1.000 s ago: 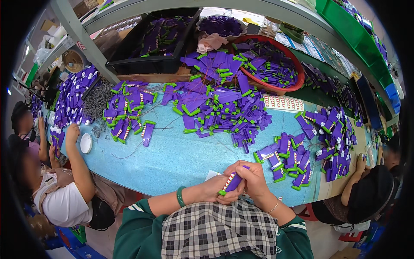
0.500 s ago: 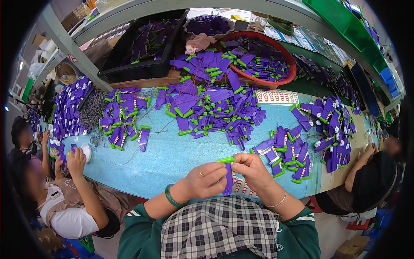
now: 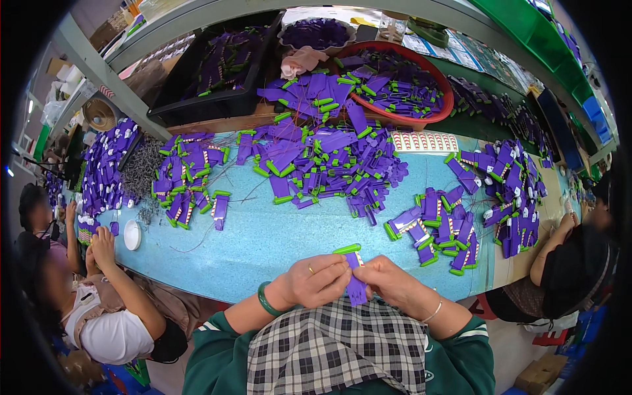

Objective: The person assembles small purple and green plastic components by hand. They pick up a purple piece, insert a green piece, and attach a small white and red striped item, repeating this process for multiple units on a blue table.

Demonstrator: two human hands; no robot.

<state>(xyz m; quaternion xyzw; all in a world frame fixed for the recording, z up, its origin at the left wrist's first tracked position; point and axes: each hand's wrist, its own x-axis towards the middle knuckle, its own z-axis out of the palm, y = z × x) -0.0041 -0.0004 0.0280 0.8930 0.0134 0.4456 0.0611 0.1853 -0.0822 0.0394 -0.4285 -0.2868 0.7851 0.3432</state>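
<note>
Between my two hands, near the table's front edge, is a flat purple plastic piece with a bright green bar across its top end. My left hand pinches its left side, fingers curled. On the other side my right hand has thumb and finger pressed on its right edge, where a red-and-white striped sticker shows. Right of my hands lies a pile of like purple pieces with green ends and striped stickers. Straight ahead is a larger heap of purple and green pieces with thin wires.
A black bin and a red basin of pieces stand at the back. A striped sticker sheet lies before the basin. A white bowl is at left. Co-workers sit on both sides; a grey shelf beam crosses overhead.
My hands and the purple piece have moved slightly down, toward me. My right thumb and finger have gone from near the green bar to the piece's right edge.
</note>
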